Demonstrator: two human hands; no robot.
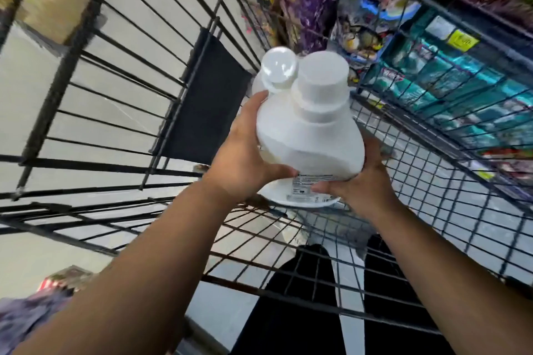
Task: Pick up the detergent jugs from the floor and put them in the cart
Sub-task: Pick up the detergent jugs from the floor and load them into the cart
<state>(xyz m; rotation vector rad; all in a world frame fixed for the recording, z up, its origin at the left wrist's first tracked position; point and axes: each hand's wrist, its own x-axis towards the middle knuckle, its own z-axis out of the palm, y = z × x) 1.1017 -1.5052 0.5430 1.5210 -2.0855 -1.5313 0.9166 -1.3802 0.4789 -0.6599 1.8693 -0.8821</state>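
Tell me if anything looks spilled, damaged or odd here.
Nothing stands out. The white jug is capped, the left hand and right hand grip it over the cart, and no spill shows.

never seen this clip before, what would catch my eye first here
A white detergent jug fills the centre, gripped from both sides by the left hand and right hand over the black wire cart. Colourful shelves of packaged goods crowd the upper right.

Jug [308,141] between my hands, over cart [86,165]: left hand [245,158] on its left side, right hand [366,181] at lower right. Shelves [438,72] right, beyond cart wall.
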